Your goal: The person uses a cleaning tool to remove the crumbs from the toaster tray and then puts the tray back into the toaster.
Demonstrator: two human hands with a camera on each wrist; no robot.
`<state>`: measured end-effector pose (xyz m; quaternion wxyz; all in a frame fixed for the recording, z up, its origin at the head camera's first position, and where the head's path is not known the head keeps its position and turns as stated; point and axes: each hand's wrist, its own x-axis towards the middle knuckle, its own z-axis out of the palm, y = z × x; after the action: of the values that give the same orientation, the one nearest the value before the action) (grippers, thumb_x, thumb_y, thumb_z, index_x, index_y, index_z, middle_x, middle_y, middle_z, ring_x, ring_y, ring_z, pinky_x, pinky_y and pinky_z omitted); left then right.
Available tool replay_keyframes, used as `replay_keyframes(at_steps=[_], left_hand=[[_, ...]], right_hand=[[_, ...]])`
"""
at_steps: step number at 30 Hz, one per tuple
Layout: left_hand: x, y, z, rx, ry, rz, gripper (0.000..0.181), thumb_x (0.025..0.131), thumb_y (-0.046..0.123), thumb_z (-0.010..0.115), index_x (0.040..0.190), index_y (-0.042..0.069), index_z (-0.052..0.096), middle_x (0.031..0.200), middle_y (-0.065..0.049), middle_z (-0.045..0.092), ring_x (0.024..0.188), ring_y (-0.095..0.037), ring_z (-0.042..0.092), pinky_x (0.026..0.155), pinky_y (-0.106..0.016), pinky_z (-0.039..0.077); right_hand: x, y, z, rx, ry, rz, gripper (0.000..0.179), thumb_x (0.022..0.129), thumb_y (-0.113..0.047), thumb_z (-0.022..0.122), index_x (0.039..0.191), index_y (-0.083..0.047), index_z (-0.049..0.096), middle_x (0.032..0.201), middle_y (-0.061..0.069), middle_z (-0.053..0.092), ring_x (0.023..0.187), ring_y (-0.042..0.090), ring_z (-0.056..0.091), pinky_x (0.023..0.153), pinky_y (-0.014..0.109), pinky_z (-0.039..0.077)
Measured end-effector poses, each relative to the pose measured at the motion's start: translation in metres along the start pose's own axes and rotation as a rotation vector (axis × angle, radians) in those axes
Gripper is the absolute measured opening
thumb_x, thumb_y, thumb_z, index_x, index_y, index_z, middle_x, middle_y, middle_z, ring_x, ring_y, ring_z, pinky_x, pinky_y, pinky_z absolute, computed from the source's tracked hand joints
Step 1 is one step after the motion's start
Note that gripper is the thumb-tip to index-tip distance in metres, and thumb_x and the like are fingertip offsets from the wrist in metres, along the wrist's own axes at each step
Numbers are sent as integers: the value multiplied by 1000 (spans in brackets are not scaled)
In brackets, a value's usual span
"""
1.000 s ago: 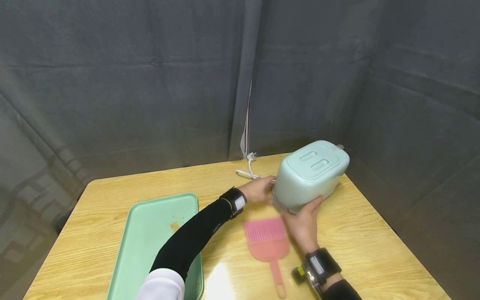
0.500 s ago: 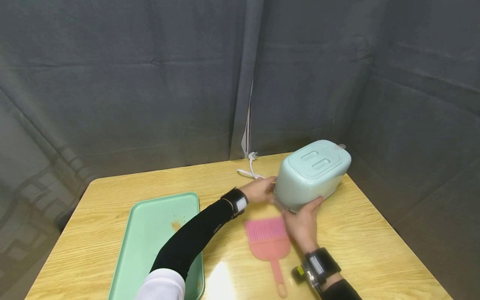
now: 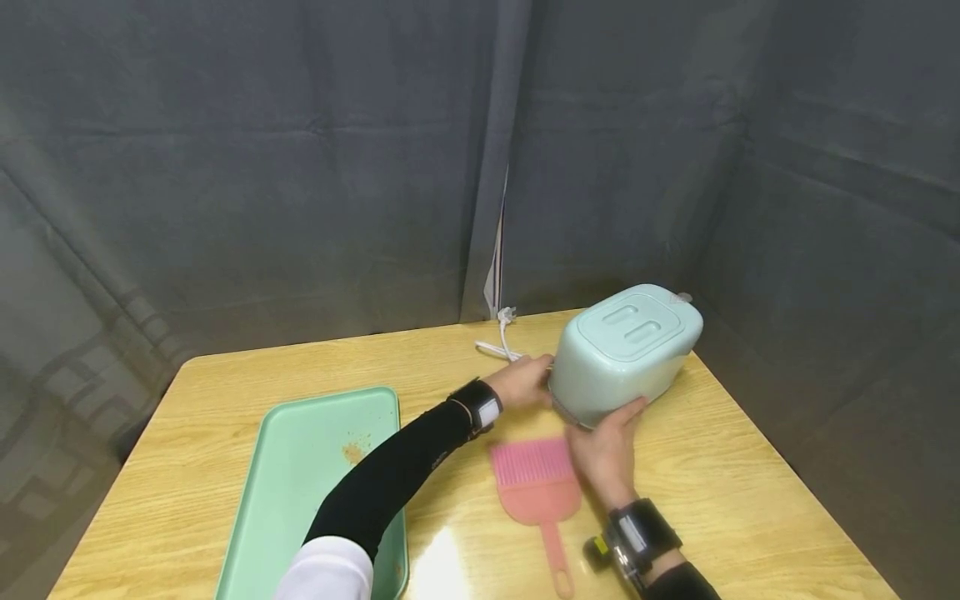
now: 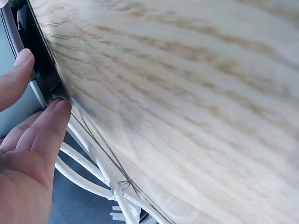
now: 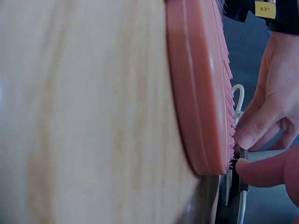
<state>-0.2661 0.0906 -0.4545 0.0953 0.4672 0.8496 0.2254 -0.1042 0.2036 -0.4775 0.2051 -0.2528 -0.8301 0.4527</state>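
A pale blue toaster (image 3: 626, 358) with a lid on top stands at the table's back right. At its left end my left hand (image 3: 521, 383) grips the lower edge. The left wrist view shows that hand's thumb (image 4: 18, 70) on a dark part of the base, fingers beneath. My right hand (image 3: 606, 457) holds the near bottom corner, thumb up along the side. In the right wrist view, the left hand (image 5: 275, 100) pinches the dark edge beside my right thumb (image 5: 264, 172). The right fingers under the toaster are hidden.
A pink hand brush (image 3: 540, 500) lies just in front of the toaster. On the left is a green tray (image 3: 300, 425) with crumbs (image 3: 352, 452) on it. A white power cord with its plug (image 3: 506, 315) lies behind my left hand. Grey curtains surround the table.
My left hand has shifted slightly along the toaster's lower edge. Less of the grey strip at the near bottom corner shows. The right hand and the toaster have hardly moved.
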Motion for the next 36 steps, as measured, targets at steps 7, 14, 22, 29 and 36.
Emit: replay_keyframes(at_steps=[7,14,22,29,36], left_hand=[[6,10,1,-38,22,-51,61,79,17,88,130,7,57,124,-11,68,107,-21,68,90,-27,53],[28,27,15,-21,18,-24,71,76,25,91,132,7,52,124,-12,67,105,-20,67,87,-26,53],[34,38,14,-50,16,-23,78,70,15,94,137,11,54,126,-6,67,105,-15,66,87,-23,52],[33,38,15,-22,30,-26,66,70,15,92,127,7,60,120,-8,68,102,-16,66,86,-23,52],[32,36,16,-13,41,-28,58,73,15,90,122,5,62,113,-8,69,96,-15,66,83,-22,53]], right_hand=[[2,-2,-10,-82,-31,16,130,84,-13,80,152,-1,-30,160,38,0,137,60,28,109,67,29],[3,4,-33,-143,-33,78,126,88,-19,77,148,6,-31,150,49,18,116,66,45,96,70,39],[6,10,-38,-187,-21,89,126,89,-22,77,148,8,-31,120,48,50,89,59,60,71,64,49],[5,9,-34,-178,15,95,118,89,-17,75,151,11,-21,115,46,53,92,61,59,72,65,48],[3,4,-31,-184,34,93,95,91,-12,70,150,17,0,111,46,54,92,63,58,75,68,47]])
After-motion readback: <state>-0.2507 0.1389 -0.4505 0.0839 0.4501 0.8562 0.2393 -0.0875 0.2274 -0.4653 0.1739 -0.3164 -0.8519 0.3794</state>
